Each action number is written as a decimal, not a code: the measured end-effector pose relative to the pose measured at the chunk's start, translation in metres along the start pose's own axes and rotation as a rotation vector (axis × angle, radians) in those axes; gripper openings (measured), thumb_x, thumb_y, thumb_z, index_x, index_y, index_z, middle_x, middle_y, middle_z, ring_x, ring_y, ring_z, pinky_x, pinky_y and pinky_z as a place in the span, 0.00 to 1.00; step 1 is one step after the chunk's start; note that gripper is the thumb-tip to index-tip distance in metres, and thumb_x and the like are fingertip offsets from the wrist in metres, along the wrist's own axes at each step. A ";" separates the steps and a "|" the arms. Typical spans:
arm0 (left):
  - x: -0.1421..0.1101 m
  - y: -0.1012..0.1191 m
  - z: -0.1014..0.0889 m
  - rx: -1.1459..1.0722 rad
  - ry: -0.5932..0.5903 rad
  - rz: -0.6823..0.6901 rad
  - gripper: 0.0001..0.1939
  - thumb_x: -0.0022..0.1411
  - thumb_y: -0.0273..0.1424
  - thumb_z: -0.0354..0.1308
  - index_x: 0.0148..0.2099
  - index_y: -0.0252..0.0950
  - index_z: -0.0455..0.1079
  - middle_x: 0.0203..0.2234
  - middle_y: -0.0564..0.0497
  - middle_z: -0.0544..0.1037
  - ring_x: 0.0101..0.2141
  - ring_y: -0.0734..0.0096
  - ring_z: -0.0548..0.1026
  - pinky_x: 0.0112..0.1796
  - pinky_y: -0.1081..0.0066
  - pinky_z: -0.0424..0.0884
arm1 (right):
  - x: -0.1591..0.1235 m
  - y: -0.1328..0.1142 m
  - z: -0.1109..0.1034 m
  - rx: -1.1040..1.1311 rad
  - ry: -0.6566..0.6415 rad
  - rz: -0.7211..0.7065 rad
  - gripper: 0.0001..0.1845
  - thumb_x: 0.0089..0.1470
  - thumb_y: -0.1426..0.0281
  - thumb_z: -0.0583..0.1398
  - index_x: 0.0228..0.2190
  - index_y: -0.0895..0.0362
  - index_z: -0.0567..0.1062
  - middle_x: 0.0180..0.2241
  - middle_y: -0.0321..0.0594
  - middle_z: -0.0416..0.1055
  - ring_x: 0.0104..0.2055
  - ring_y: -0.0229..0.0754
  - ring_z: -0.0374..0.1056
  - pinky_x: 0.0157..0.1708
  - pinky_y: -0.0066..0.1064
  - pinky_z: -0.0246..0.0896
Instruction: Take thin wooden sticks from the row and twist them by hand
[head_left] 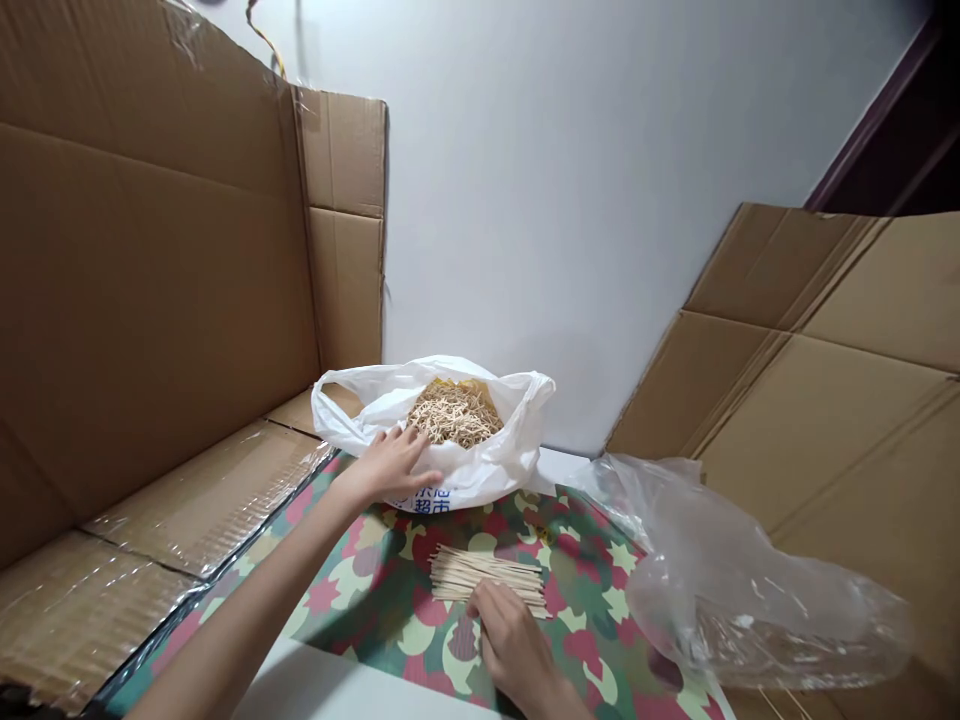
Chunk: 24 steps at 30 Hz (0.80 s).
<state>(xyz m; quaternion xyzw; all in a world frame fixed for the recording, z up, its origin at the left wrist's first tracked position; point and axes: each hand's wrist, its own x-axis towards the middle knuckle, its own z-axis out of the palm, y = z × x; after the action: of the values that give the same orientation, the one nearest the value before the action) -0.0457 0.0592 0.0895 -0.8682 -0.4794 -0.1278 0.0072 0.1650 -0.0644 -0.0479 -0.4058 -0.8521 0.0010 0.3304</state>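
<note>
My left hand [390, 465] rests with fingers spread on the near rim of a white plastic bag [480, 460], which is open and full of short thin wooden sticks [455, 413]. A flat bundle of longer wooden sticks [487, 578] lies on the camouflage-patterned mat [375, 600] in front of the bag. My right hand [514, 650] is on the mat at the near edge of this bundle, fingers curled and touching the sticks; whether it grips any is hidden.
Flattened cardboard boxes [150, 300] stand on the left and more cardboard [825, 400] on the right. A crumpled clear plastic bag [735, 590] lies at the right of the mat. A white wall is behind.
</note>
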 end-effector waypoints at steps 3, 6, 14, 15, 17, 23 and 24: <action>-0.013 -0.002 -0.003 -0.080 -0.075 0.068 0.33 0.55 0.55 0.44 0.56 0.41 0.58 0.47 0.43 0.66 0.48 0.50 0.62 0.45 0.56 0.60 | -0.004 0.004 0.002 0.079 -0.043 0.094 0.16 0.34 0.86 0.46 0.26 0.55 0.57 0.25 0.36 0.62 0.27 0.39 0.59 0.26 0.27 0.50; 0.002 -0.002 -0.018 -0.020 0.013 0.060 0.28 0.56 0.51 0.46 0.54 0.43 0.61 0.47 0.44 0.65 0.47 0.51 0.62 0.43 0.58 0.61 | -0.004 0.005 0.002 0.144 -0.090 0.167 0.16 0.34 0.86 0.45 0.25 0.55 0.56 0.25 0.36 0.61 0.27 0.38 0.59 0.25 0.26 0.50; 0.073 0.002 -0.005 0.117 0.203 -0.149 0.09 0.53 0.34 0.52 0.29 0.36 0.70 0.33 0.45 0.73 0.38 0.56 0.68 0.36 0.62 0.62 | -0.004 0.009 -0.003 0.189 -0.179 0.249 0.16 0.32 0.85 0.45 0.24 0.55 0.54 0.25 0.35 0.60 0.27 0.37 0.58 0.25 0.26 0.48; 0.075 0.002 0.000 0.114 0.208 -0.152 0.09 0.53 0.34 0.52 0.28 0.36 0.70 0.32 0.45 0.74 0.37 0.57 0.69 0.35 0.63 0.62 | -0.004 0.009 -0.004 0.196 -0.188 0.253 0.16 0.32 0.85 0.45 0.25 0.55 0.54 0.25 0.35 0.60 0.27 0.37 0.58 0.26 0.26 0.48; 0.075 0.005 0.004 0.112 0.233 -0.157 0.08 0.53 0.32 0.51 0.29 0.37 0.70 0.32 0.46 0.74 0.37 0.57 0.69 0.34 0.63 0.62 | -0.004 0.009 -0.005 0.206 -0.201 0.254 0.16 0.32 0.85 0.45 0.25 0.55 0.55 0.26 0.35 0.60 0.28 0.37 0.58 0.27 0.26 0.49; 0.047 0.010 -0.019 0.097 0.335 -0.169 0.12 0.59 0.35 0.46 0.35 0.39 0.70 0.35 0.48 0.72 0.40 0.58 0.66 0.35 0.64 0.61 | -0.006 0.009 -0.002 0.244 -0.189 0.283 0.15 0.34 0.85 0.45 0.25 0.55 0.56 0.26 0.35 0.60 0.28 0.37 0.58 0.26 0.26 0.49; 0.042 0.010 -0.024 0.090 0.349 -0.168 0.12 0.59 0.36 0.47 0.35 0.39 0.70 0.35 0.48 0.72 0.40 0.59 0.66 0.35 0.64 0.61 | -0.006 0.010 -0.001 0.256 -0.183 0.285 0.15 0.34 0.85 0.45 0.25 0.55 0.56 0.25 0.35 0.60 0.27 0.37 0.58 0.26 0.26 0.50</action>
<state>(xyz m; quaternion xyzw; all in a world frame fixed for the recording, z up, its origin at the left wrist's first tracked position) -0.0215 0.0851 0.1234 -0.7886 -0.5469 -0.2550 0.1181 0.1754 -0.0618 -0.0536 -0.4752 -0.8054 0.1929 0.2973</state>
